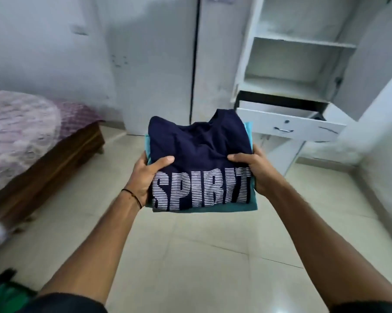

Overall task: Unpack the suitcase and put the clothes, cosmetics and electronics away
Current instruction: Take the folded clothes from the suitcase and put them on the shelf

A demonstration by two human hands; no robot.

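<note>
A person holds a folded stack of clothes in mid-air over the pale tiled floor (190,256): a navy cotton T-shirt printed "SPIRIT" (201,143) lies on a teal folded garment (204,209). Ahead are a white wardrobe's open shelves (303,41) and pulled-out drawer (287,126). The left hand (145,177) and right hand (256,170) clasp the stack's opposite side edges, thumbs curled over the top, fingers hidden beneath. Soft and light, the pile would probably sag or slide apart unless supported from below at both sides. A bed with a mauve patterned cover (21,132) stands at left.
</note>
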